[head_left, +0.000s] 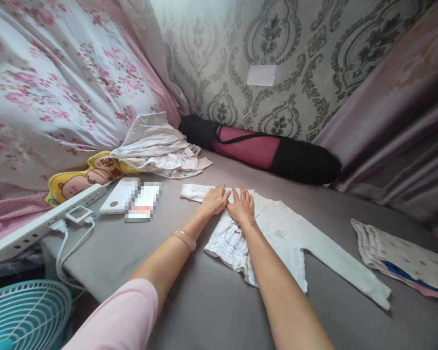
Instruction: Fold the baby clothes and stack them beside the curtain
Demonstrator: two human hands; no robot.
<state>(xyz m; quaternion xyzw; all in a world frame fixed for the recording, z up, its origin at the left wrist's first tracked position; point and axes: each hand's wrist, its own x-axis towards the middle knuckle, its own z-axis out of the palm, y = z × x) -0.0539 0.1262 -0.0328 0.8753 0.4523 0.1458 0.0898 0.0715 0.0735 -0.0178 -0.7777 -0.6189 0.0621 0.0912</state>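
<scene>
Your left hand (214, 200) and right hand (242, 206) lie side by side, palms down and fingers spread flat, pressing on the small white long-sleeved top (277, 238) that is laid out near the middle of the grey bed (190, 301). Neither hand pinches anything; they just rest on the cloth around its upper part, with the thumbs nearly touching.

The top looks thin, soft and very light, so it will likely wrinkle and slide on the bed cover rather than hold a shape. Its one sleeve (345, 270) stretches out toward the right edge of the bed; the other sleeve seems folded in under your left hand. It should handle best taken at a seam, a shoulder or the hem, with the rest kept flat under your palm, since a single pinch in the middle would bunch it.

Both your forearms reach straight forward and converge, wrists low, a pale bangle (184, 239) on the left wrist.

Toward the right edge lies a folded patterned cloth (405, 262), well apart from the top. Toward the far left corner sits a pile of pale clothes (160, 146), and along the left edge a white power strip (47, 218) and a white power bank (119, 195).
</scene>
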